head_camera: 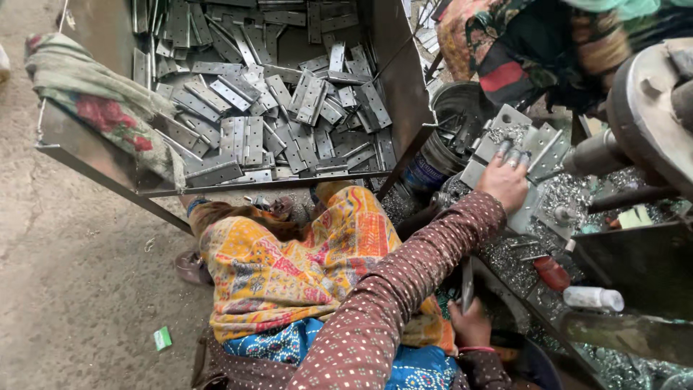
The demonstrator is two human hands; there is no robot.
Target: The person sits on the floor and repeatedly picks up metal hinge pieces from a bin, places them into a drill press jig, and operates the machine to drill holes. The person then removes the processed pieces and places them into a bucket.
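Shaving-strewn machine bench point(530, 271); flat metal plates point(538, 144), red-handled tool point(552, 273), white bottle point(593, 297) on it

Flat grey steel hinge plates point(267, 108), dull sheen, heaped in smooth sheet-metal bin point(94, 155). Bright metal shavings point(505, 260) over worktop. Matt patterned cloth point(289, 267); rough concrete floor point(79, 289).
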